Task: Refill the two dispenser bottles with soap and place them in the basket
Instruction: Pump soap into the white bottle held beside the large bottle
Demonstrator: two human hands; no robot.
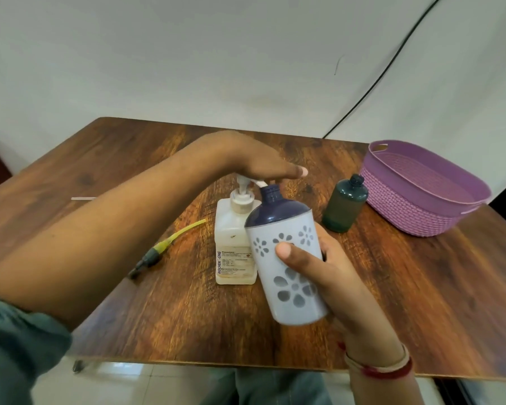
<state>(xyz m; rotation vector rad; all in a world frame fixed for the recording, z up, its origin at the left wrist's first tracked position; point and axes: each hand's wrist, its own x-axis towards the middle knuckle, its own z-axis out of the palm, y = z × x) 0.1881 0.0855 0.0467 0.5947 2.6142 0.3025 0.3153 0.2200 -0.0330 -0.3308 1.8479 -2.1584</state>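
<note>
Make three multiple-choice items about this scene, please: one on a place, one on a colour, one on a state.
1. Where does the green bottle stand?
A. inside the basket
B. on the table, between the pump bottle and the basket
C. in the left hand

2. What colour is the basket?
A. purple
B. yellow
C. white

3. What is the state of the flowered bottle?
A. lying flat on the table
B. standing in the basket with a cap on
C. held tilted in the right hand, its neck open

Answers:
1 B: it stands on the table, right of the pump bottle and left of the basket.
2 A: its woven wall is purple.
3 C: the right hand grips it, its uncapped neck under the pump spout, where the left hand rests.
</note>
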